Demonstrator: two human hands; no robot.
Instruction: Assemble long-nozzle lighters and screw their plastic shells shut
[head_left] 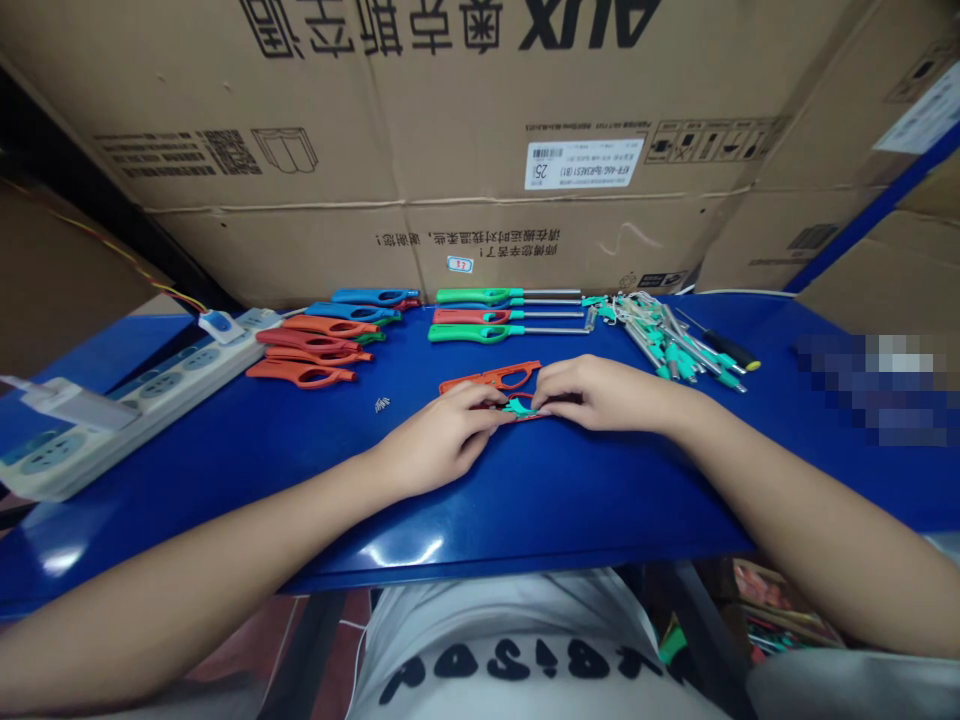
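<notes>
Between my hands an orange lighter handle half (531,417) lies on the blue table, with a green trigger piece (517,407) in it. My left hand (439,440) is closed, thumb and fingers pinching its left end. From the right, my right hand (592,392) is also closed, with fingertips on the right end by the green piece. My fingers cover much of this half. Just behind, another orange handle half (486,380) with a loop opening lies near my fingertips. A small pile of screws (382,404) sits left of my left hand.
Several orange and blue lighter handles (311,374) lie at the left, beside a white power strip (161,395). Long-necked lighters (474,333) lie at the back. Metal tubes with green parts (667,345) and a screwdriver (731,350) are at right. A cardboard box (465,170) walls the back.
</notes>
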